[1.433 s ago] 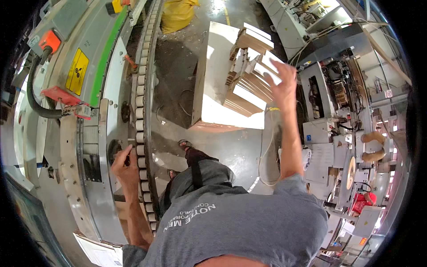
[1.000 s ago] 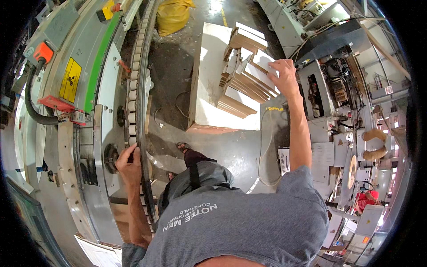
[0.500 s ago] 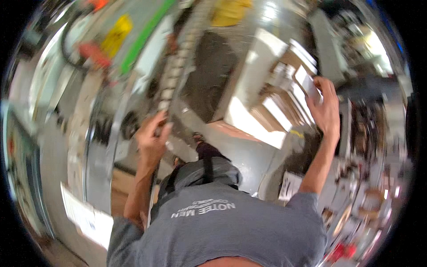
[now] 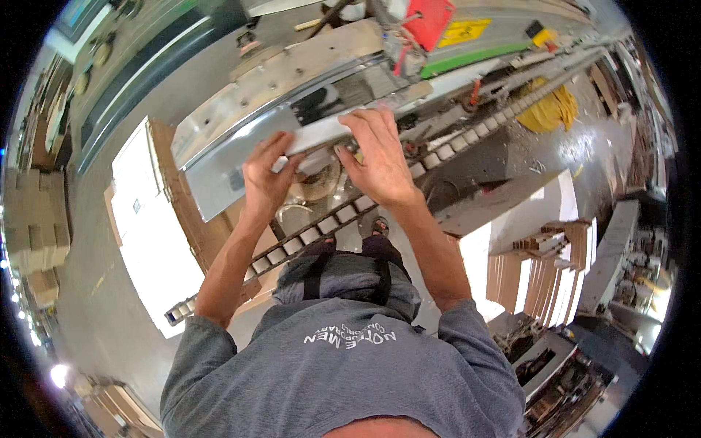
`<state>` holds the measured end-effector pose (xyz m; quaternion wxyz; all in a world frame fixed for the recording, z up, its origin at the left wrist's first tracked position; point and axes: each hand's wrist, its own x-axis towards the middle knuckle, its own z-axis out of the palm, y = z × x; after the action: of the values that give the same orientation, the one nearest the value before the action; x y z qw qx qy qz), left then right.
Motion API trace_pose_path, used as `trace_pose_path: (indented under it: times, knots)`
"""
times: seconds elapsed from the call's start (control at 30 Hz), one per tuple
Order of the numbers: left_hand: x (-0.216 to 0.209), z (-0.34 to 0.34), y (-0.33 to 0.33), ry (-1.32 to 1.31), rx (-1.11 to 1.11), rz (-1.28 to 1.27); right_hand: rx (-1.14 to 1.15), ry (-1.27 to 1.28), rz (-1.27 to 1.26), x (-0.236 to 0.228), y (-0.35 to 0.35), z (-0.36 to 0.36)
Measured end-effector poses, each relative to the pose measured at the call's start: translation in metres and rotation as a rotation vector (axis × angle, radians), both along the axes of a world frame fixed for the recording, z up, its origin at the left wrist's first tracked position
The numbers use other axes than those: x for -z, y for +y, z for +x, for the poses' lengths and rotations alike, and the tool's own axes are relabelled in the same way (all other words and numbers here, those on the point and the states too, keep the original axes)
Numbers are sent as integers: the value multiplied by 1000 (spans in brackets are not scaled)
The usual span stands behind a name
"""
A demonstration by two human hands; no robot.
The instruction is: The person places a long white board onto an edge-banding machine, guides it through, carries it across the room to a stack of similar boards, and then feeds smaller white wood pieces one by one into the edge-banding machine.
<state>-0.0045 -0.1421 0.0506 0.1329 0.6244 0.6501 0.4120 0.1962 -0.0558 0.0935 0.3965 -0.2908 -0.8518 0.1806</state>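
Between my two hands is a narrow white-faced board [image 4: 319, 136], held level over the machine's edge. My left hand [image 4: 267, 175] grips its left end, thumb below and fingers on top. At its other end my right hand [image 4: 381, 160] has its fingers over the top and thumb at the near side. Just beyond the board lies a shiny metal plate [image 4: 226, 175] of the machine. Below my hands runs a slanting track of pale rollers [image 4: 310, 236].
A stack of white-faced boards with brown edges [image 4: 537, 277] stands at the right. Large white panels [image 4: 150, 233] lie at the left. The machine carries a green strip [image 4: 475, 60] and a red part [image 4: 429, 22]. A yellow sheet [image 4: 549, 109] lies on the floor at far right.
I have turned from the stack at the right to the machine. My right hand has brought the small board over, and my left hand has closed on it too.
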Motion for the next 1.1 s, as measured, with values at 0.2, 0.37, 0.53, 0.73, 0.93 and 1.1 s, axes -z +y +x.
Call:
trace_pose_path:
  times: [0.2,0.37,0.53,0.73,0.93,1.1]
  knots:
    - [42,-42,21,-55,-280,215,-70,345,-742,69,-12,-76]
    - [55,-57,30,281,-330,232,-119,572,-1165,93,-2,-112]
    - [56,-62,20,261,-447,162,-112,572,-1155,97,6,-122]
    - [59,-72,25,274,-463,137,-108,540,-1103,90,9,-129]
    - [57,-72,40,238,-413,138,-100,421,-1033,93,20,-125]
    - [55,-57,60,253,-378,146,4,394,-889,88,37,-115]
